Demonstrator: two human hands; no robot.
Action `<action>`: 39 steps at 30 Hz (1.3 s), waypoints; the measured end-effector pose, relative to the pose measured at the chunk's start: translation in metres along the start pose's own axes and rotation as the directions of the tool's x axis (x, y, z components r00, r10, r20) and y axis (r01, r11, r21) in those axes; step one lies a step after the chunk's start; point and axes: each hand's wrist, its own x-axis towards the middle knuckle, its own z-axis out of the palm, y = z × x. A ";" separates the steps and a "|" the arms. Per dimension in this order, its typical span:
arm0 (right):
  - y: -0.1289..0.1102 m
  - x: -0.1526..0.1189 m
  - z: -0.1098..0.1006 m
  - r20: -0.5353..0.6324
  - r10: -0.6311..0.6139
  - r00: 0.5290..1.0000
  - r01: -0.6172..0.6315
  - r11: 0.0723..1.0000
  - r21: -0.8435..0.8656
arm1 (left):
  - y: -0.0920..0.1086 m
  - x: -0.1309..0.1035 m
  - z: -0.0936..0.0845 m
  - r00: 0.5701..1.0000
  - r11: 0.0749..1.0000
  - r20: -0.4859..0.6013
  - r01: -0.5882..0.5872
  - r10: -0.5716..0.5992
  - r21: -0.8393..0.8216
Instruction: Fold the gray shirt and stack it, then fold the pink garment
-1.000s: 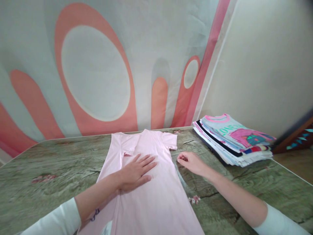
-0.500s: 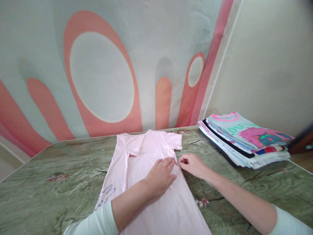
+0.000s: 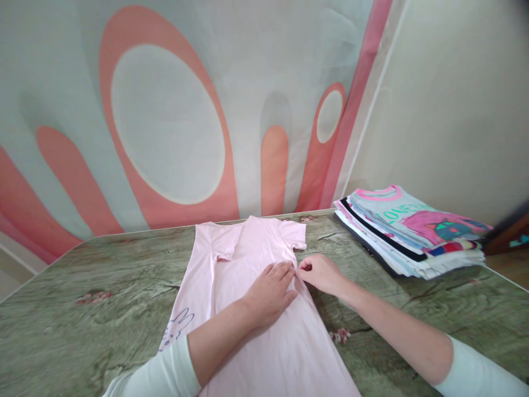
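A pale pink short-sleeved garment [image 3: 256, 237] lies on the table, its left side folded inward so that sleeve rests over the body. A blue rabbit drawing shows at its lower left. My left hand [image 3: 270, 292] lies flat on the middle of the cloth, fingers stretched toward the right edge. At that edge, just below the right sleeve, my right hand [image 3: 320, 273] pinches the pink fabric between thumb and fingers. The two hands' fingertips are close together.
At the back right of the wood-patterned table [image 3: 132, 281] sits a stack of folded clothes [image 3: 413, 231], a grey shirt with pink collar on top. Behind the table stands a wall [image 3: 248, 110] with orange and pink shapes. A dark object [image 3: 510, 237] is at the far right.
The view has shifted slightly. My right hand has moved a little left, closer to my left fingertips, and now grips the garment's edge.
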 end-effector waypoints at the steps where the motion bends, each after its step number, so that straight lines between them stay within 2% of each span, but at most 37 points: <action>1: 0.000 0.001 0.000 0.012 0.016 1.000 -0.016 1.000 0.006 | 0.000 0.000 0.000 1.000 1.000 0.000 -0.004 0.004 0.000; 8: 0.008 0.010 -0.001 0.067 0.037 0.997 -0.042 0.996 0.075 | 0.000 -0.003 0.000 1.000 1.000 0.013 -0.009 0.010 -0.016; 12: 0.014 0.012 -0.002 0.074 0.048 0.996 -0.051 0.998 0.048 | 0.003 -0.004 -0.007 1.000 1.000 0.000 -0.011 0.011 -0.028; 22: 0.014 0.011 -0.004 0.051 -0.003 0.999 0.006 0.998 -0.055 | -0.005 -0.003 -0.023 0.998 0.997 0.000 -0.062 0.062 -0.038; 26: 0.018 0.013 -0.003 0.045 -0.042 0.998 0.045 0.997 -0.059 | 0.001 -0.007 -0.026 0.997 0.992 -0.032 -0.074 0.071 -0.099; 30: 0.020 0.013 -0.003 0.065 -0.073 0.995 0.075 0.997 -0.028 | 0.005 -0.007 -0.031 0.990 0.980 -0.018 -0.138 0.137 -0.144; 35: 0.019 0.011 -0.004 0.061 -0.076 0.995 0.076 0.997 -0.010 | 0.002 -0.006 -0.030 0.987 0.973 0.006 -0.156 0.160 -0.171; 39: 0.020 0.011 -0.005 0.077 -0.106 0.991 0.105 0.994 0.023 | 0.001 -0.008 -0.026 0.989 0.975 -0.032 -0.146 0.143 -0.165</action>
